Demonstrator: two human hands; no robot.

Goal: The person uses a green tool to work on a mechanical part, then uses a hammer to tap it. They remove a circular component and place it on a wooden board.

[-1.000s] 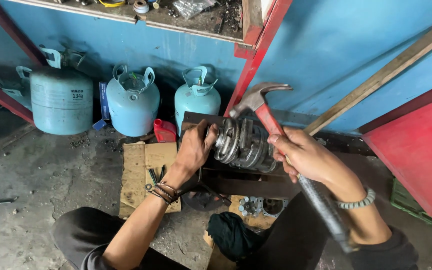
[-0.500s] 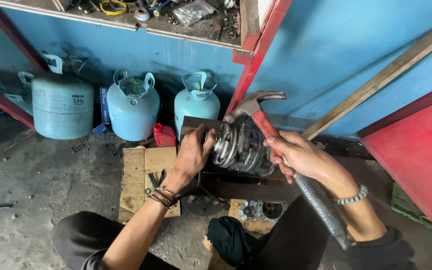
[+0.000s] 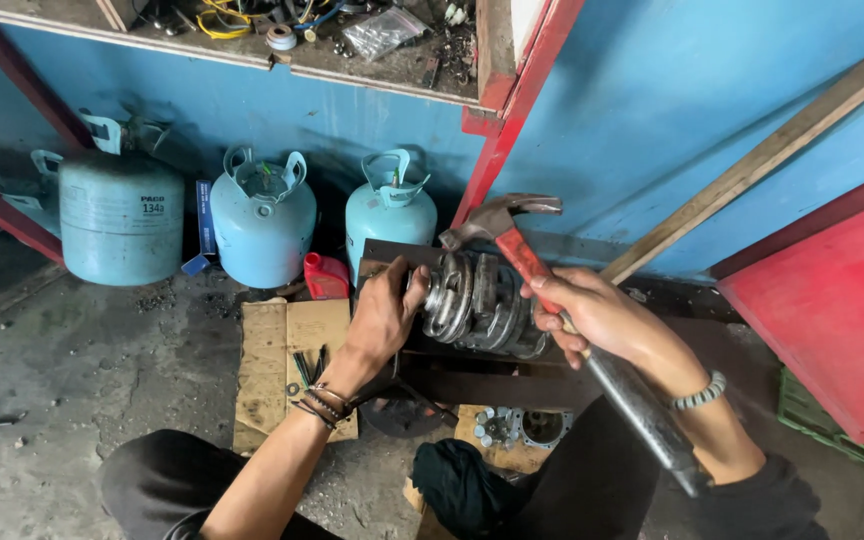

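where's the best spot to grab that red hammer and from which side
Judging by its pose, take the claw hammer on the bare red handle just below the head, coming from the right. The head points up and left over the metal compressor part; the right hand already wraps the handle there, and the left hand blocks the other side.

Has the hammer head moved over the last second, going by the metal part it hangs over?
Barely. The hammer head has stayed just above the ribbed metal part, in the right hand; any shift looks like camera motion.
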